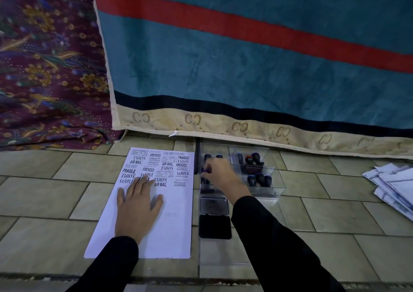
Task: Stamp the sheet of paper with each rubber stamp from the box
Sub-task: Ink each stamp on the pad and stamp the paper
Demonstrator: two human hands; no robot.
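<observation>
The white sheet of paper [172, 224] lies flat on the beige tiled floor [55, 202]. Its upper half is crowded with black impressions (FRAGILE, SAMPLE, AIR MAIL, EXPRESS and others) and its lower half is bare. The left hand [137, 209] rests on it palm down, fingers straight and spread, pinning it.

Just right of the sheet stands the clear plastic compartment box [276, 181]. The right hand [220, 174] reaches into its left side, fingers curled round a small rubber stamp with a dark purple knob handle [206, 170], of which only a sliver shows. More dark-handled stamps [259, 179] stand in the other compartments. An open black ink pad case [214, 227] sits on the near side of the box, beside the sheet.

The stamp looks light and rigid, with a smooth rounded knob that could slip. It is probably best taken by that knob between thumb and two fingers, which keeps the rubber face level and the skin off any ink. The paper is thin and likely to slide on glazed tile, so a flat palm suits it.
</observation>
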